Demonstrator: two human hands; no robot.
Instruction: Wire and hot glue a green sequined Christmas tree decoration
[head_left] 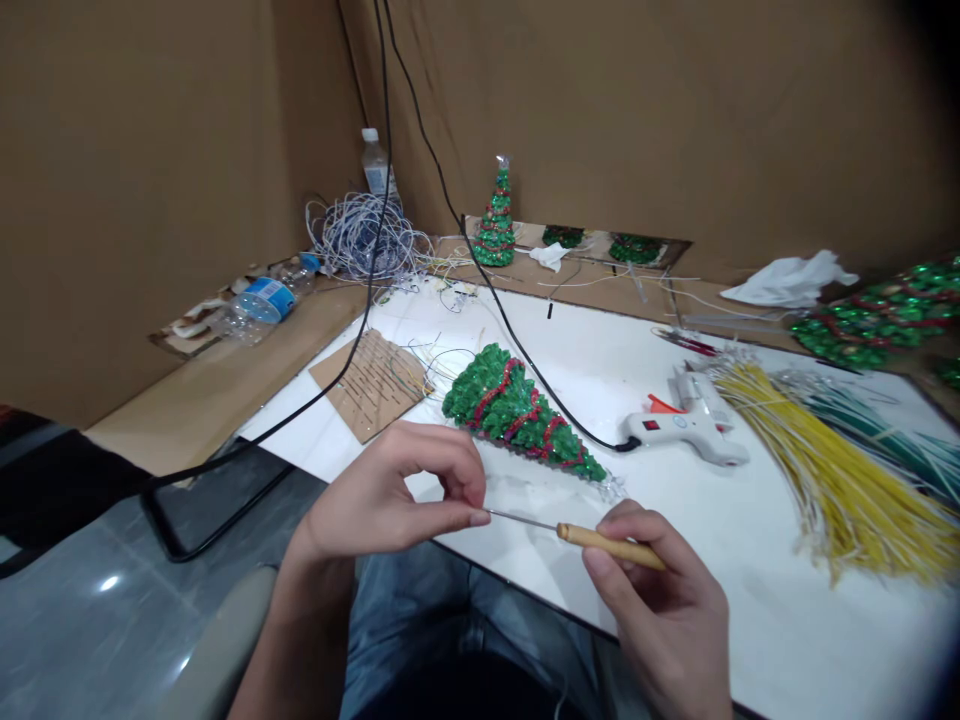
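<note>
Over the table's front edge, my right hand grips the wooden handle of an awl, its thin metal shaft pointing left. Thumb and forefinger of my left hand are pinched together around the tip of that shaft; whether something small is also between them cannot be made out. Just beyond my hands a green tinsel Christmas tree lies on its side, with a red garland around it and its clear tip towards the right. Thin wires stick out of its base at the left.
A brown cardboard piece with dark slits lies left of the tree. To the right are a white glue gun and bundled yellow wires. A black cable crosses above the table. Behind stand another small tree and tangled wire.
</note>
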